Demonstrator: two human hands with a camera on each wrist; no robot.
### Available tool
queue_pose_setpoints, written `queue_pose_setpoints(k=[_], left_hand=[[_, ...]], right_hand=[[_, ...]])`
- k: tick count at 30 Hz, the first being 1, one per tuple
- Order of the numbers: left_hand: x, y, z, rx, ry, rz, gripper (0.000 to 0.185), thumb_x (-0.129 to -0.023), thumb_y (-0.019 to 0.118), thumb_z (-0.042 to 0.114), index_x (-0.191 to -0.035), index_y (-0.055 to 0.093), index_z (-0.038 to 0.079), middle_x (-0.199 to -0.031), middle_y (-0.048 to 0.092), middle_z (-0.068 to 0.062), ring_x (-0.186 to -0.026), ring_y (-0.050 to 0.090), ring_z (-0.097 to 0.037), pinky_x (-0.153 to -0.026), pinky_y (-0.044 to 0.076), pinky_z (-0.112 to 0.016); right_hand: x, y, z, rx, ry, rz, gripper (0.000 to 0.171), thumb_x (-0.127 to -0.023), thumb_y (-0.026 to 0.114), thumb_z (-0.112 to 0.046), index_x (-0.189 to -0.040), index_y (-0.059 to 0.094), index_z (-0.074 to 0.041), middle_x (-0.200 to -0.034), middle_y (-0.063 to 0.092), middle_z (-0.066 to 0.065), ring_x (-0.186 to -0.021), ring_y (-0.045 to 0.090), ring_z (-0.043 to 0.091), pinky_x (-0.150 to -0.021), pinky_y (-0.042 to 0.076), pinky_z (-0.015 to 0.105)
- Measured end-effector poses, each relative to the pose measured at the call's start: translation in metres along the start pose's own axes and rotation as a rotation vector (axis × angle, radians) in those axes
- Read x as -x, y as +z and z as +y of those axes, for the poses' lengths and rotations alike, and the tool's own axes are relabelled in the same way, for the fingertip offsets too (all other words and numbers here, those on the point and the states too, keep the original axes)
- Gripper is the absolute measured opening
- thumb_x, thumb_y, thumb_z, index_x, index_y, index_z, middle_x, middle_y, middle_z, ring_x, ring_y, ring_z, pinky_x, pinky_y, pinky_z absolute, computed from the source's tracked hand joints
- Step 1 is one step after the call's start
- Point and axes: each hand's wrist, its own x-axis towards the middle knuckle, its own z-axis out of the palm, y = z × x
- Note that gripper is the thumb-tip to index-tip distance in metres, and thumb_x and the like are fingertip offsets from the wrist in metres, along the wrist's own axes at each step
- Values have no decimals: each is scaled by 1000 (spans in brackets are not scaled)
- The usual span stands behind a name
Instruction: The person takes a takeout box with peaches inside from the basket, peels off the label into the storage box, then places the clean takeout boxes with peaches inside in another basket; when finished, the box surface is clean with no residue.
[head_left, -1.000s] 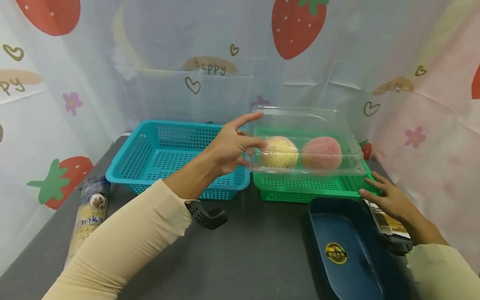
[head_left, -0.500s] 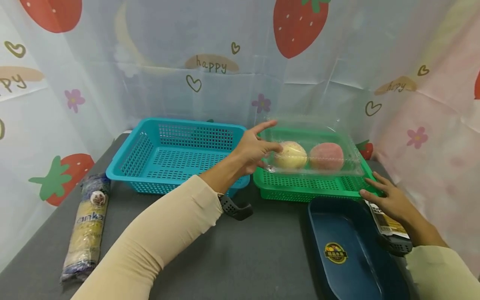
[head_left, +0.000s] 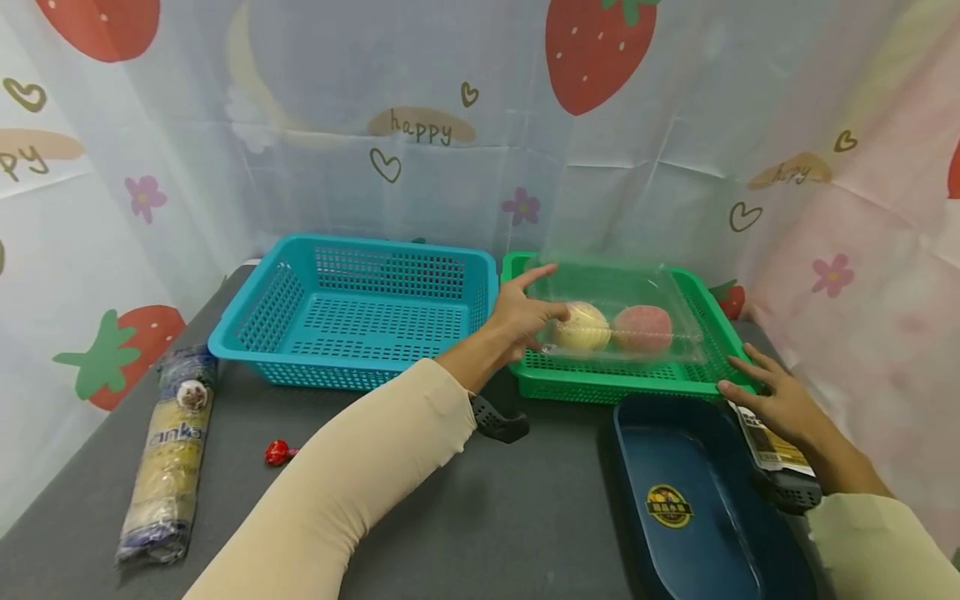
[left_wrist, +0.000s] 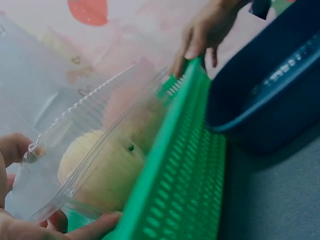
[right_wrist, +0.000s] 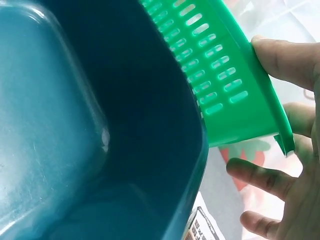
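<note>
A clear plastic clamshell box (head_left: 622, 287) with a yellow peach (head_left: 581, 327) and a pink peach (head_left: 643, 329) inside sits low in the green basket (head_left: 622, 387). My left hand (head_left: 534, 310) pinches the box's left end, index finger stretched out over the lid. In the left wrist view the box (left_wrist: 75, 150) lies tilted against the basket wall (left_wrist: 185, 165), with the yellow peach (left_wrist: 100, 175) behind it. My right hand (head_left: 765, 392) rests with straight fingers (right_wrist: 265, 180) on the basket's front right corner (right_wrist: 220, 75).
An empty teal basket (head_left: 360, 308) stands left of the green one. A dark blue tray (head_left: 690, 500) lies at the front right, touching the green basket. A wrapped noodle pack (head_left: 168, 458) and a small red object (head_left: 276, 452) lie at the front left. Printed curtains close in the table.
My left hand has lowered the clear box from above the green basket down into it. The right hand has stayed on the basket's corner.
</note>
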Motion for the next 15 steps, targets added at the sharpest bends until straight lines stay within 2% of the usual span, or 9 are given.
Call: queue_pose_setpoints(k=[4, 8, 15], left_hand=[[-6, 3, -9, -22, -19, 33, 74, -81, 67, -7, -142, 50, 29, -142, 41, -23, -40, 24, -12, -41, 29, -33], [-9, 6, -14, -61, -35, 55, 73, -82, 67, -6, -142, 49, 31, -134, 49, -24, -40, 16, -11, -40, 24, -32], [-13, 13, -21, -83, -70, 39, 72, -83, 66, -4, -144, 47, 30, -140, 42, -22, -41, 16, -12, -39, 23, -33]], right_hand=[[-1, 1, 0, 9, 0, 4, 68, -98, 55, -35, -145, 33, 8, -156, 6, 26, -135, 6, 58, -92, 18, 77], [-1, 1, 1, 1, -2, 2, 67, -98, 55, -34, -145, 33, 8, -156, 6, 25, -135, 6, 57, -93, 18, 76], [1, 1, 0, 2, -4, 13, 67, -98, 56, -33, -144, 34, 9, -156, 7, 25, -134, 8, 57, -92, 19, 76]])
